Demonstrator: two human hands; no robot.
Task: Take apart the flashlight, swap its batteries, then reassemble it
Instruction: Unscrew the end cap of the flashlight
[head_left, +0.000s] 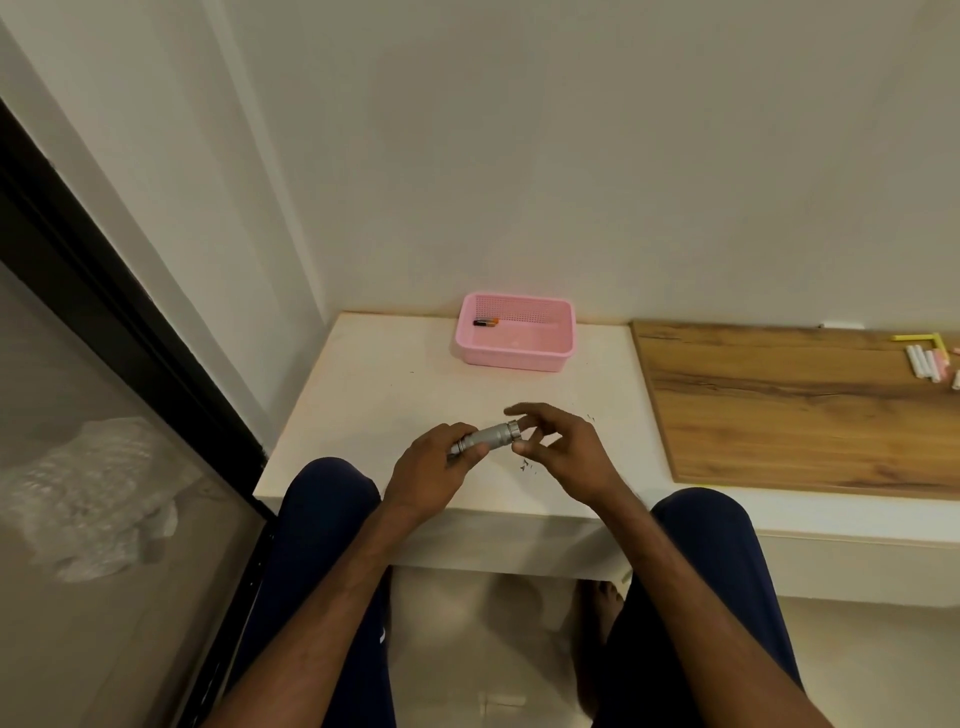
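Note:
A small silver flashlight (491, 436) is held over the white ledge (363, 405), lying roughly level with its wider end pointing right. My left hand (434, 467) is closed around its left part. My right hand (558, 447) sits at the wider end, fingers spread, thumb and fingertips touching or nearly touching that end. Whether it grips the end I cannot tell. At the back of the ledge stands a pink basket (519, 353) with a black and orange battery (485, 322) lying inside near its left wall.
A wooden board (779, 405) covers the ledge to the right, with white and yellow chalk-like sticks (927, 361) at its far right. Small dark specks (527, 465) lie on the ledge by my right hand. A dark-framed glass door (104, 322) stands on the left. My knees are below the ledge.

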